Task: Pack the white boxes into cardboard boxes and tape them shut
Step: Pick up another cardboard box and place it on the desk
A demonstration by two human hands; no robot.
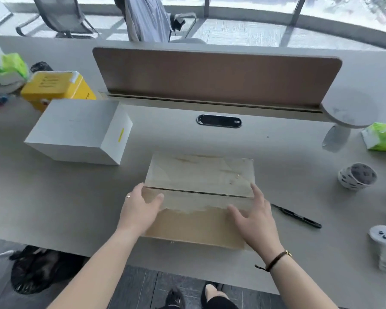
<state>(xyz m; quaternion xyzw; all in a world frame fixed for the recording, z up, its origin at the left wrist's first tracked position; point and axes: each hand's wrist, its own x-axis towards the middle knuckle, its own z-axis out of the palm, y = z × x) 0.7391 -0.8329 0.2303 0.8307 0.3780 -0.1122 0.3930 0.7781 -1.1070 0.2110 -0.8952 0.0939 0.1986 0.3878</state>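
Right at the near edge of the table (54, 197), we have the cardboard box (198, 197), flaps down, with a dark seam running across its top and clear tape glinting over the far half. Both hands are on it! Left hand (140, 208) sits at the box's left side, fingers straight along the edge and thumb lying on the top panel, a ring showing on one finger. Right hand (252, 217) rests flat on the right part of the top, fingers spread and relaxed, nothing pinched; a dark bracelet (276, 259) circles that wrist.

Over to the left, further back, a white box (76, 130) stands alone on the table, well apart from the cardboard one, with a small yellow mark on its right face. Behind it, a yellow box (56, 85) is touching or just beside its back corner. Just right of the cardboard box lies a black utility knife (299, 217), close to the right hand. Further right, a tape roll (357, 176) lies tilted on the table. Brown divider panel (216, 74) stands across the back.
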